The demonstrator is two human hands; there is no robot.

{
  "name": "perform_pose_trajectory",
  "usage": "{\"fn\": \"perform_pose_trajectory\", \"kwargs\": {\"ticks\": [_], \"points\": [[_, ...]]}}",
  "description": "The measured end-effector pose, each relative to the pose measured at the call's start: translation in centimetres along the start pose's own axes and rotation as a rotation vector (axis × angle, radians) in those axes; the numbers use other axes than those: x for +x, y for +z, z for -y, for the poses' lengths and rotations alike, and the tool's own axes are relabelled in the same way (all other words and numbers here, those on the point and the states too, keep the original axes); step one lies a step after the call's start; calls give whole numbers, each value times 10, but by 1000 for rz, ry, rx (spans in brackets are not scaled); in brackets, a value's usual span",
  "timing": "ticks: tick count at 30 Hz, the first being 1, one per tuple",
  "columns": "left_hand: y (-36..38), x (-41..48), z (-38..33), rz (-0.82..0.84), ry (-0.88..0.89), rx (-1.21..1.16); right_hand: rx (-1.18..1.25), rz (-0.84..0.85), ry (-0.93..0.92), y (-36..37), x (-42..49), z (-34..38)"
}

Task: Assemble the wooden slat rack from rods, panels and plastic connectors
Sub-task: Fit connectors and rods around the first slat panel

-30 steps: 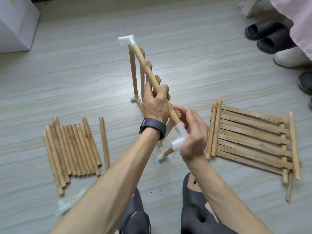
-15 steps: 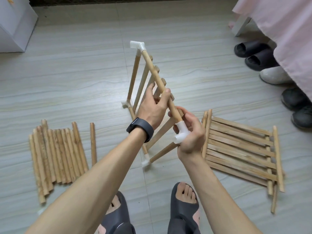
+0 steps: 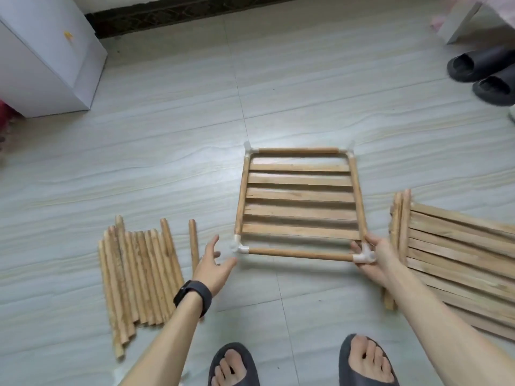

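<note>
A square wooden frame (image 3: 299, 196) of four rods, several flat slats and white plastic corner connectors lies flat on the tiled floor. My right hand (image 3: 372, 259) grips the near right connector (image 3: 363, 256). My left hand (image 3: 214, 263), fingers spread and empty, hovers just left of the near left connector (image 3: 239, 246). A bundle of loose rods (image 3: 138, 274) lies to the left, with one single rod (image 3: 193, 243) beside it. A second slat panel (image 3: 457, 260) lies at the right.
A white cabinet (image 3: 47, 57) stands at the far left. Dark slippers (image 3: 485, 73) sit at the far right near a white furniture leg (image 3: 459, 20). My own slippered feet (image 3: 301, 363) are at the bottom edge.
The frame was held upright in both hands; it now lies flat on the floor. My left hand has let go of the rod and opened. My right hand still holds a corner connector.
</note>
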State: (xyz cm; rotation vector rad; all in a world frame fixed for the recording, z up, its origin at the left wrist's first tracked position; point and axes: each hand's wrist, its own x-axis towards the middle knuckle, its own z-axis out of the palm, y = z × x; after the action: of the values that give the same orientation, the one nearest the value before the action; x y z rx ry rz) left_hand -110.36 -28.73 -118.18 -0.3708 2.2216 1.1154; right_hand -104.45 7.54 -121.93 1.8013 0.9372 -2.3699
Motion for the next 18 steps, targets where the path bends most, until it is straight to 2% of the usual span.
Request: {"fn": "perform_pose_trajectory", "kwargs": {"ticks": [2, 6, 8, 9, 11, 14, 18], "points": [[-6, 14, -8, 3, 24, -14, -215, -117, -124, 2, 10, -8], [-7, 39, -11, 20, 26, 115, -1003, -419, -479, 2, 3, -18], [-2, 49, -6, 45, -5, 172, -1180, -465, -738, 14, -15, -33], [2, 53, -4, 63, -27, 144, -1234, -378, -909, 23, -25, -42], [7, 57, -1, 87, -75, 8, -1407, -61, -1133, 45, -42, -64], [10, 56, 4, 107, -97, -65, -1885, 262, -1108, 85, -47, -98], [20, 50, 16, 199, -92, -82, -2230, 404, -1068, 130, -31, -120]]}}
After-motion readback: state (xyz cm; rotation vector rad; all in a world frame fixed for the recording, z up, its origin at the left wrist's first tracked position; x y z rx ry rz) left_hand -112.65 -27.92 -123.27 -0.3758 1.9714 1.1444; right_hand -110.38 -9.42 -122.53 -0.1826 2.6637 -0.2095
